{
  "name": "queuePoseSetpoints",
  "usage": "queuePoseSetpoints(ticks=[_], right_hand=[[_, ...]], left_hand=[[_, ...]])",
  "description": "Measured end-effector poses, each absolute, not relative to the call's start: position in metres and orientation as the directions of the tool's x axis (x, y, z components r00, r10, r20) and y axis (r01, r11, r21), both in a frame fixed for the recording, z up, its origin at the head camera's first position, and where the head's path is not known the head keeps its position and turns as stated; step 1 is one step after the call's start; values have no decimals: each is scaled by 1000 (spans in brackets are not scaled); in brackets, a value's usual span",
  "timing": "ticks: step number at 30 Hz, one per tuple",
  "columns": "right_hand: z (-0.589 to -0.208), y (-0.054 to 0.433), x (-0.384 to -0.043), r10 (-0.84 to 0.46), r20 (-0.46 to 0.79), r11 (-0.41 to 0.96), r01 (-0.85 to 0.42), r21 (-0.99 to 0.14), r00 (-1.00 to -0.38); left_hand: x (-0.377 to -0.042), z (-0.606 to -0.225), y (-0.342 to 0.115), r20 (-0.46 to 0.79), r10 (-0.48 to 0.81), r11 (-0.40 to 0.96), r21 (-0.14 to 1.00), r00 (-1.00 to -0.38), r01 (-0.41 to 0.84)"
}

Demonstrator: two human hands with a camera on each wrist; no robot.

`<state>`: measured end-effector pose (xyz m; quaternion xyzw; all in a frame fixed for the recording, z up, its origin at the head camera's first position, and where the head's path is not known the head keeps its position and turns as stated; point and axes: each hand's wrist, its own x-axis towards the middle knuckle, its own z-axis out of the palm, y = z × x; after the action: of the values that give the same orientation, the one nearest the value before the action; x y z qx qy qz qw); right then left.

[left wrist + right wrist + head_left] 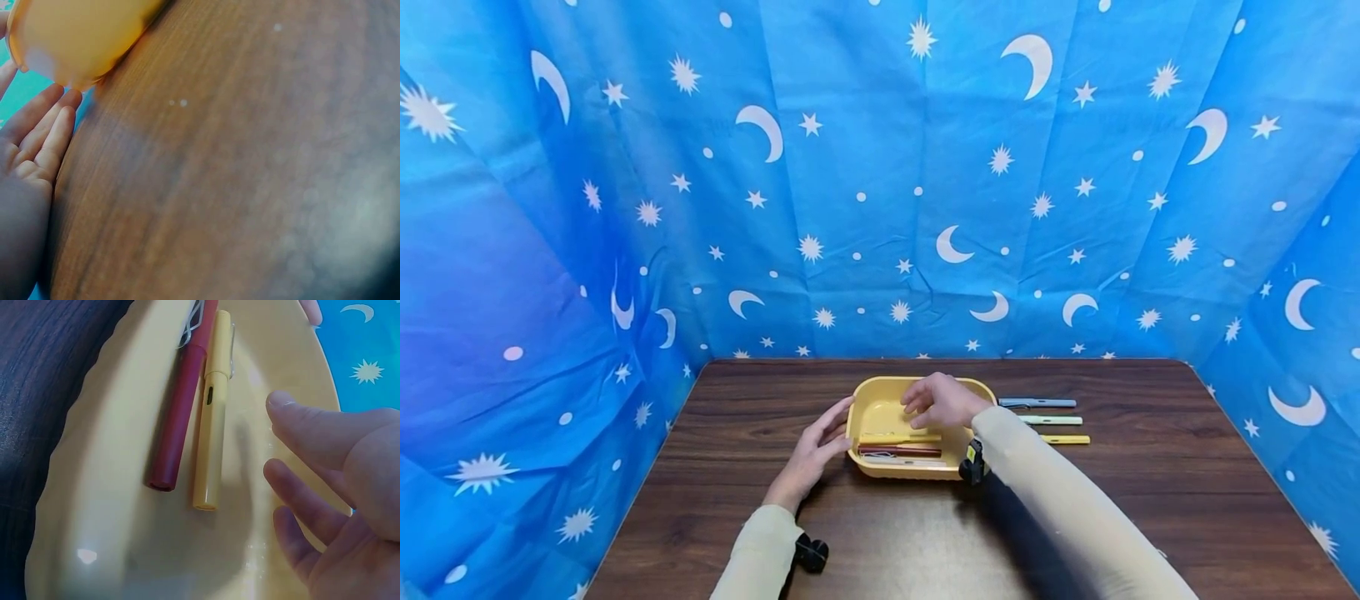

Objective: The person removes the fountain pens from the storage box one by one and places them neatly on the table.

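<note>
A yellow plastic basin [910,472] stands on the wooden table. My left hand [812,454] touches its left end, with fingers nearly straight along the outside wall. Over the basin's far side hovers my right hand [946,402]; its fingers are loosely bent and nothing is between them. Inside, a yellow pen [212,444] lies beside a dark red pen [178,419]. A pale pen [906,462] rests along the near wall in the head view. In the right wrist view, my right thumb and fingers are apart, to the right of the pens.
Right of the basin, a blue-grey pen [1045,402], a light green pen [1060,420] and another yellow pen [1071,439] lie in a row, their left ends hidden by the basin and right arm. A blue star-and-moon cloth [865,225] hangs around the dark wooden table [760,392].
</note>
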<state>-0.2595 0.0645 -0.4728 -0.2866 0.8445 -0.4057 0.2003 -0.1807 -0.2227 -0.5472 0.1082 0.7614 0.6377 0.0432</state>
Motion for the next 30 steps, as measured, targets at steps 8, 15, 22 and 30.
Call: queuePoseSetpoints(ticks=[8, 15, 22, 30], right_hand=[[-473, 61, -255, -649, -151, 512, -282, -811, -746], [-481, 61, -255, -658, -174, 581, -346, -737, -732], [-486, 59, -257, -681, -149, 583, -408, -702, -717], [-488, 57, -255, -680, -140, 611, -452, -650, -720]], left_hand=[[-182, -546, -224, 80, 233, 156, 981, -969, 119], [-182, -547, -224, 73, 226, 170, 979, -971, 113], [-182, -547, -225, 76, 232, 167, 979, -970, 117], [-181, -549, -225, 71, 232, 157, 982, -970, 110]])
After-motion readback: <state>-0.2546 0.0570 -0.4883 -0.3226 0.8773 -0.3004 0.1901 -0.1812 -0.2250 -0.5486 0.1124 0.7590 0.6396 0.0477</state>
